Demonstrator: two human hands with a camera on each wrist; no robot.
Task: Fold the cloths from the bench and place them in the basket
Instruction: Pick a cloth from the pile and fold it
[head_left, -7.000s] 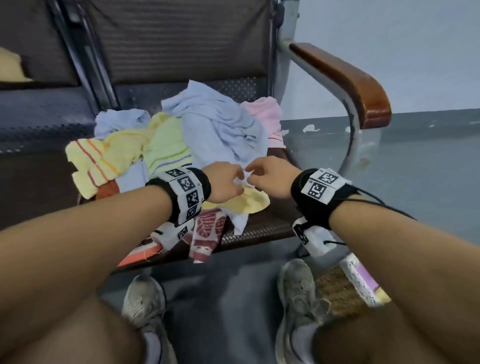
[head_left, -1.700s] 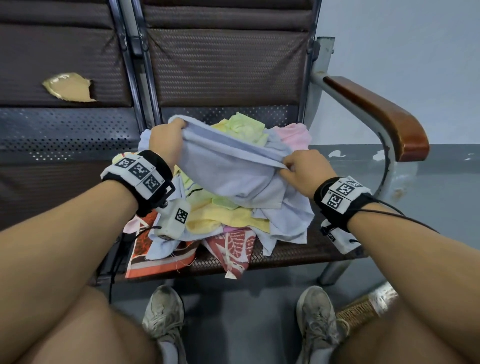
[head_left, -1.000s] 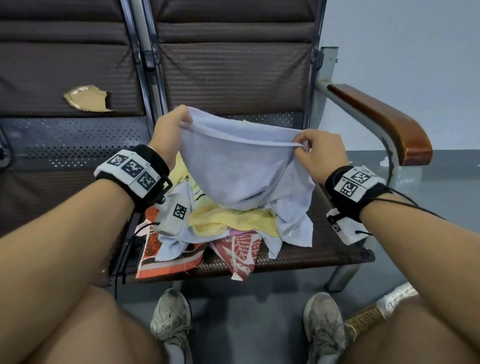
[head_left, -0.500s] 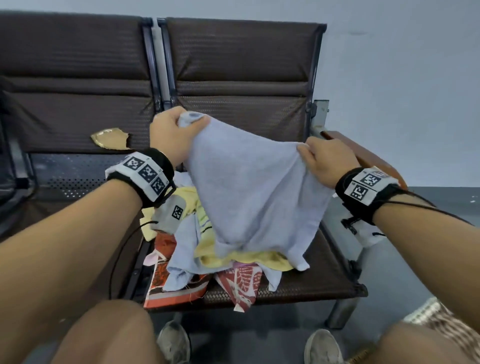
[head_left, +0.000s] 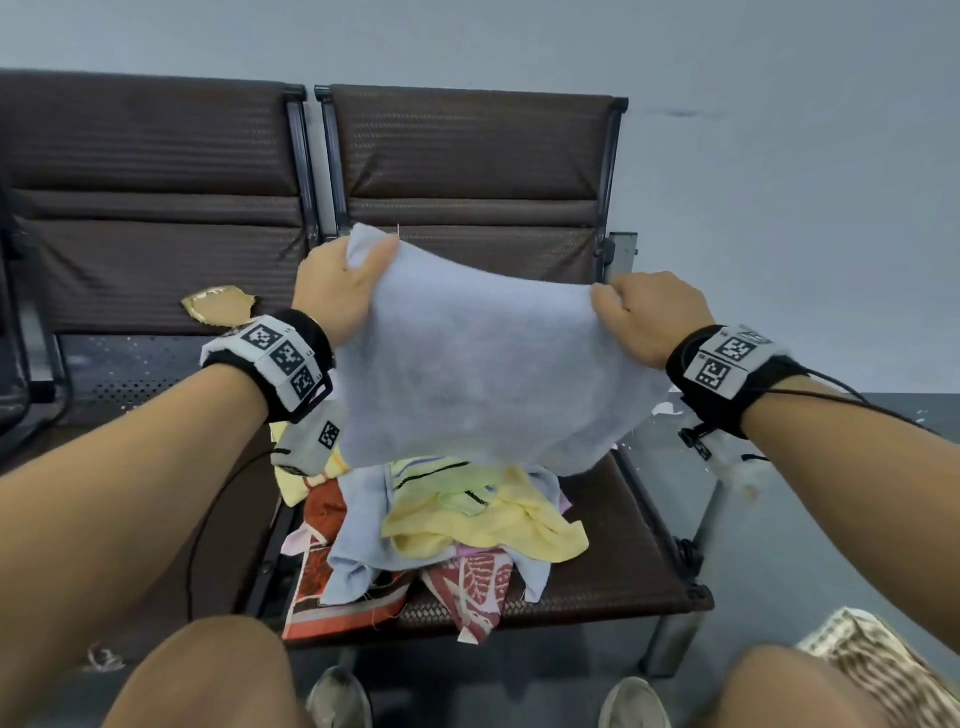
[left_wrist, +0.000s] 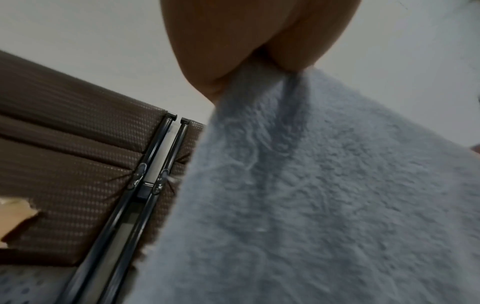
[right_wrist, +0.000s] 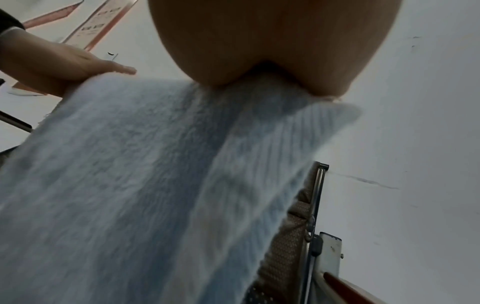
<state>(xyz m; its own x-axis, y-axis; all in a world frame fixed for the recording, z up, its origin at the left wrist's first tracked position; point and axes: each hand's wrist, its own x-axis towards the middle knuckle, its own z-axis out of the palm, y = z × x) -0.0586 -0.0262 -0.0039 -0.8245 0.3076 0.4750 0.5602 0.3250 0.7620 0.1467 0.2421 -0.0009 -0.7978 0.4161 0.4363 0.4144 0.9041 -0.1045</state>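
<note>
A pale blue cloth (head_left: 483, 364) hangs spread in the air above the bench seat, held by two upper corners. My left hand (head_left: 337, 291) pinches its left corner, and the left wrist view shows the blue cloth (left_wrist: 324, 195) bunched under that hand (left_wrist: 254, 41). My right hand (head_left: 644, 317) grips the right corner; in the right wrist view the cloth (right_wrist: 155, 185) trails down from that hand (right_wrist: 272, 41). Below lies a heap of cloths (head_left: 457, 519) in yellow, green, blue and red print on the bench seat (head_left: 623, 561). The woven basket (head_left: 878, 665) sits on the floor at lower right.
The brown bench back (head_left: 467, 171) stands behind the cloth, with a second seat (head_left: 145, 171) to the left bearing a torn patch (head_left: 218, 306). A metal bench leg (head_left: 670, 639) is at the right. My knees and shoes fill the bottom edge.
Both hands have lifted the blue cloth clear off the heap and pulled it wider apart. The view has tilted upward, showing more wall.
</note>
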